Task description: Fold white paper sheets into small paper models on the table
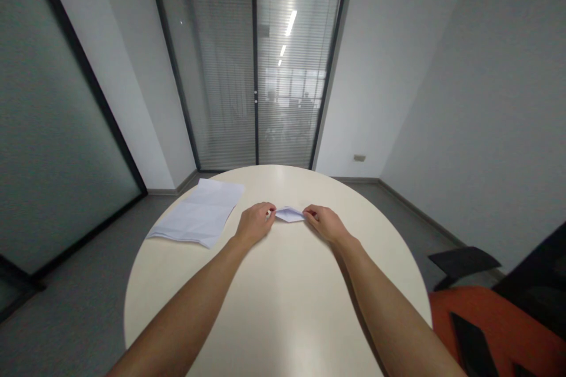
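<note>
Between my two hands is a small folded piece of white paper [289, 214], long and pointed towards both ends, close to the tabletop. My left hand [256, 222] pinches its left tip between thumb and fingers. At the opposite tip, my right hand [325, 222] is closed in a similar pinch. The paper's upper side shows crease lines and a slightly opened middle. Off to the left of my left hand lies a stack of larger white paper sheets [201, 212], with a fold line across the top one.
Both forearms reach over a round cream table [283, 306]. An office chair with an orange seat [499, 324] and black armrests stands at the right. Beyond the table are a glass door with blinds [221, 70] and white walls.
</note>
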`<state>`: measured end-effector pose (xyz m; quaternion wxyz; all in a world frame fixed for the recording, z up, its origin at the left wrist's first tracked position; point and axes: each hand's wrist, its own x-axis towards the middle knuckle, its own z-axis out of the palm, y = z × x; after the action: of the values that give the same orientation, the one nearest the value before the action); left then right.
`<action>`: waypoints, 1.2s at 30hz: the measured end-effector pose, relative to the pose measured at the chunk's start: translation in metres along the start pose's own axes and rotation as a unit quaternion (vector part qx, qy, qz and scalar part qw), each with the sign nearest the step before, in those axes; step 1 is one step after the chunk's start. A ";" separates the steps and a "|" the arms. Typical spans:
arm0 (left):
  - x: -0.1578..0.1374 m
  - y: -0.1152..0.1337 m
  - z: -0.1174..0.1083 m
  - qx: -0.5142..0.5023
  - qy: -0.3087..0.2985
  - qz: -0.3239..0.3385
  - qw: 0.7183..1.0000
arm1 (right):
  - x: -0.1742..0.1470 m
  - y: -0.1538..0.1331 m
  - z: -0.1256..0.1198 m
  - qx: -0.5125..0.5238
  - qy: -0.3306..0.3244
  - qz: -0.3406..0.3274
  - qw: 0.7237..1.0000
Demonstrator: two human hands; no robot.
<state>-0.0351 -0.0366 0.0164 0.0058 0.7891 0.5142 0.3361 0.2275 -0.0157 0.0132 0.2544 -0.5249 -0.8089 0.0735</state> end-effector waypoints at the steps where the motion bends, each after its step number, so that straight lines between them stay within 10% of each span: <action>1: 0.000 0.000 0.000 0.002 -0.002 -0.001 1.000 | 0.000 0.000 0.000 -0.002 0.005 0.009 1.000; 25: -0.003 0.006 -0.003 -0.029 -0.111 0.074 0.991 | 0.004 -0.019 -0.004 0.045 0.106 -0.019 0.993; 36: -0.001 0.007 -0.008 -0.020 -0.088 0.001 0.996 | 0.006 -0.017 0.005 0.068 0.090 -0.067 0.991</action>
<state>-0.0340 -0.0433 0.0246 0.0665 0.8158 0.5039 0.2759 0.2093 -0.0175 0.0172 0.3657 -0.4553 -0.8093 0.0632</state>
